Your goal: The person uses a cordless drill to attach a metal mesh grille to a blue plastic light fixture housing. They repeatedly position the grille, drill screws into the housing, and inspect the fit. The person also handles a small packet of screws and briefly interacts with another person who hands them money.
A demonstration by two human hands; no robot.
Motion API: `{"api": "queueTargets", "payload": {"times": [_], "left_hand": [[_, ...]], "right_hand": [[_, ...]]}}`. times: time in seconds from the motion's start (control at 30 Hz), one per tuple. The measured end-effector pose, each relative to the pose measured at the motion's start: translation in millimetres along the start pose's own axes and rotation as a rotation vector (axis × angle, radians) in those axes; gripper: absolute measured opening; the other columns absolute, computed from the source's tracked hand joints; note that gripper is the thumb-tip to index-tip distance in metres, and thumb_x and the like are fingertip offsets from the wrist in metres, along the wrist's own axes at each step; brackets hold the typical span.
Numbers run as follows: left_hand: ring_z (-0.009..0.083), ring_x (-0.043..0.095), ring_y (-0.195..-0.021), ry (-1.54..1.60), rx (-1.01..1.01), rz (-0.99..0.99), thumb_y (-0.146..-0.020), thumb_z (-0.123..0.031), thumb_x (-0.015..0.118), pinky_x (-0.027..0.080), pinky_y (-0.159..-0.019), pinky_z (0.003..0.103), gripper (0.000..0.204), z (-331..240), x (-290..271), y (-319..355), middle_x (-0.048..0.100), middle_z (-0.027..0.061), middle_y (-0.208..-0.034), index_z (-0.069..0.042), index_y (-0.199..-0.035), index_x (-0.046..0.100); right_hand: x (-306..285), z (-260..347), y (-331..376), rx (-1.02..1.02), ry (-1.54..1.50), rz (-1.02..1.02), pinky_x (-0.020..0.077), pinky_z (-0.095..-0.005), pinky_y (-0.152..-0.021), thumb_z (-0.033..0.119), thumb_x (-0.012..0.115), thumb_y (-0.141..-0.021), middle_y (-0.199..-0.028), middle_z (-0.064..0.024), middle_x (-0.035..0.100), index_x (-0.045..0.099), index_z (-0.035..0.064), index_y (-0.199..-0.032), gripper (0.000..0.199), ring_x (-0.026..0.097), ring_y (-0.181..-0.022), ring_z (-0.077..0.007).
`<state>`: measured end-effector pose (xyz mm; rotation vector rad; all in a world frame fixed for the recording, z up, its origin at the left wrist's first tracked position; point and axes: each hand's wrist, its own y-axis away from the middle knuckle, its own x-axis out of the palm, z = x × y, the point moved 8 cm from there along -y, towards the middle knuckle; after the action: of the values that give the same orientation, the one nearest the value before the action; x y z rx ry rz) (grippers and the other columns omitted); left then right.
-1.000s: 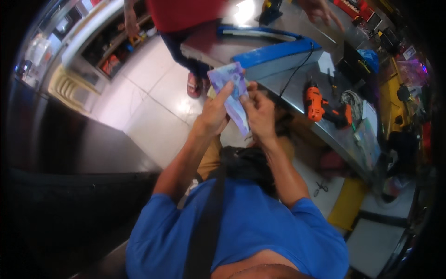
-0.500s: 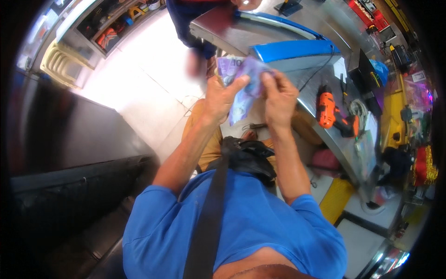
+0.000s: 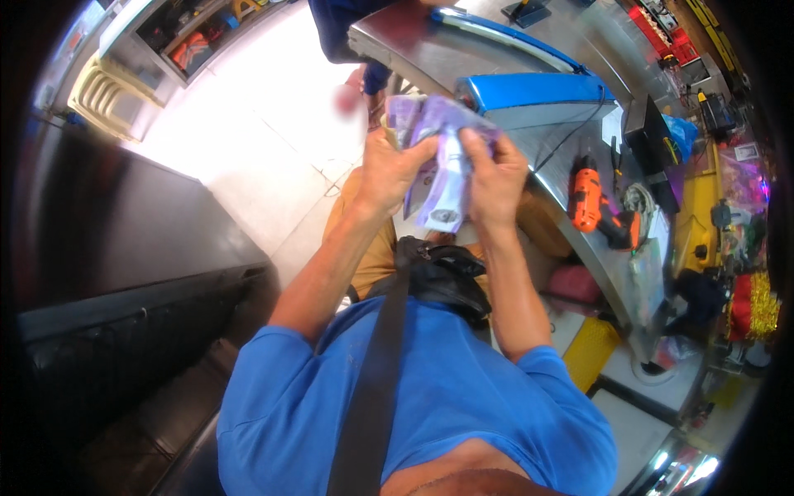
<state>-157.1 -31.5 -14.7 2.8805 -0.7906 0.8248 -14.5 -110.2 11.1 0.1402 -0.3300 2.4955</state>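
Note:
Purple banknotes [image 3: 447,178] are spread between my two hands, in front of my body and above my lap. My left hand [image 3: 390,169] grips the stack from its left side, thumb on top. A yellowish edge shows behind the notes there. On the right side, my right hand [image 3: 495,174] pinches a note between thumb and fingers; this note hangs down toward me. How many notes there are, I cannot tell. A black bag [image 3: 438,277] rests at my waist, its strap running over my chest.
On the metal counter [image 3: 595,256] to the right lie an orange cordless drill [image 3: 587,198], a coiled cable [image 3: 638,200] and a blue-topped long box [image 3: 529,93]. Another person's legs [image 3: 376,78] are beyond my hands. A cream plastic chair [image 3: 107,95] stands far left, a dark cabinet [image 3: 165,215] nearer.
The notes are fanned differently: a pale-faced one now hangs lower in front, by my right hand. My right hand has shifted slightly lower. The view has tilted a little.

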Motion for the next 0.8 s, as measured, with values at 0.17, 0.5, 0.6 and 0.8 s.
{"api": "queueTargets", "payload": {"times": [0.17,0.5,0.6,0.8], "left_hand": [[0.0128,0.070,-0.088,0.137,-0.041,-0.055,-0.095,-0.007,0.070,0.059,-0.082,0.028,0.030,-6.1,-7.3,-2.3,0.073,0.0078,-0.111,0.000,-0.124,0.066],[0.0119,0.068,-0.098,0.084,0.022,-0.075,-0.096,-0.004,0.068,0.057,-0.086,0.029,0.029,-3.4,-9.2,-0.9,0.071,0.0065,-0.114,0.000,-0.125,0.066],[0.0128,0.067,-0.097,0.126,0.047,-0.119,-0.097,-0.009,0.070,0.056,-0.087,0.033,0.032,-1.7,-24.1,-5.0,0.070,0.0058,-0.113,-0.002,-0.127,0.064],[0.0143,0.068,-0.096,0.210,0.015,-0.111,-0.094,-0.006,0.072,0.058,-0.088,0.034,0.031,-5.9,-28.0,-8.7,0.071,0.0059,-0.109,-0.003,-0.124,0.063]], "right_hand": [[-17.7,30.0,-13.8,0.012,-0.326,-0.044,0.0559,-0.0258,-0.078,0.004,0.069,-0.096,-0.100,-0.0051,0.074,0.070,0.0003,-0.112,0.016,0.069,-0.088,-0.0098],[6.3,-7.8,-3.1,0.081,-0.241,0.024,0.0560,-0.0278,-0.085,0.004,0.068,-0.096,-0.108,-0.0067,0.073,0.070,-0.0005,-0.115,0.019,0.068,-0.092,-0.0126],[-19.6,1.8,-18.5,0.029,-0.410,-0.035,0.0557,-0.0329,-0.095,0.004,0.067,-0.097,-0.112,-0.0075,0.073,0.068,0.0014,-0.117,0.021,0.068,-0.100,-0.0159],[-20.5,21.3,-14.7,-0.047,-0.252,0.016,0.0524,-0.0332,-0.095,0.005,0.069,-0.096,-0.111,-0.0053,0.073,0.068,0.0029,-0.117,0.021,0.067,-0.102,-0.0140]]}}
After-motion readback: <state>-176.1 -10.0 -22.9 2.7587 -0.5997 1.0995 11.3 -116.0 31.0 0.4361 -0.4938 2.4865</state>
